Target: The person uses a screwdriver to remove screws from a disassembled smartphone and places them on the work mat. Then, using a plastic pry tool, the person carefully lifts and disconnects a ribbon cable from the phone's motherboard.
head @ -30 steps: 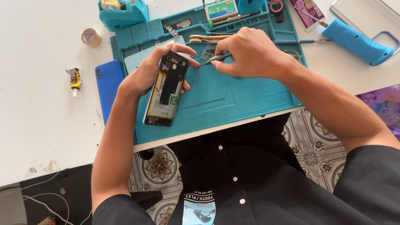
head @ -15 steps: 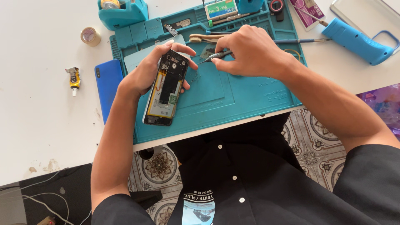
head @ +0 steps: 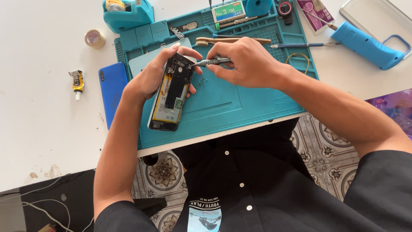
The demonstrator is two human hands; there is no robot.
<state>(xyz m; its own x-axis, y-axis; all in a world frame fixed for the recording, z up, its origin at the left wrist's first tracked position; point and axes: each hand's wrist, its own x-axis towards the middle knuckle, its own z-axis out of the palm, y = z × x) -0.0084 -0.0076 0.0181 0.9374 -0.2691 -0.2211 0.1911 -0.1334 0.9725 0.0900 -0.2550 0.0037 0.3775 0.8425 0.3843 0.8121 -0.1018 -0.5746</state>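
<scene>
The right hand (head: 244,62) pinches a small metal screwdriver (head: 213,62) between thumb and fingertips; the tip meets the upper edge of an opened phone (head: 171,92). The exact contact point is too small to resolve. The left hand (head: 150,77) grasps the phone from its far side, thumb and fingers wrapped around the upper end, holding it tilted over the teal work mat (head: 231,103). The phone's back is off, exposing a battery and circuit board; its lower end rests on or just above the mat, which cannot be told. Part of the phone's left edge is hidden by the palm.

Just left of the mat lies a blue phone cover (head: 112,92), partly covered by the left forearm. A toothbrush (head: 227,41) lies behind the right hand. A blue handheld tool (head: 365,45) lies well right, on the white table (head: 43,129).
</scene>
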